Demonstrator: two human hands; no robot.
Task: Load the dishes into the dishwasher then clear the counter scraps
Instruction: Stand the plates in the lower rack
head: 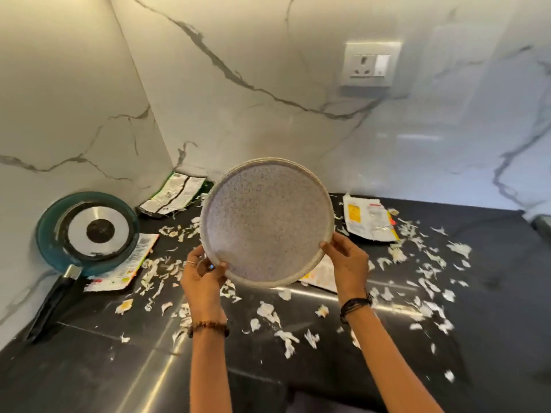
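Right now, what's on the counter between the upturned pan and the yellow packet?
Head view: pale peel scraps on the counter; the held plate hides the middle of that stretch.

Your speckled plate hides the counter and part of a packet behind it, and the packet print is too blurred to read.

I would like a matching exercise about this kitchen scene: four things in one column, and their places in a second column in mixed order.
Things:
1. speckled plate
2. teal pan
3. wall socket
4. white scraps

Places:
A. scattered over the black counter
B. on the marble wall, upper right
C. upside down near the left wall
D. held up by the left hand and right hand

Pairs: 1-D, 2-C, 3-B, 4-A
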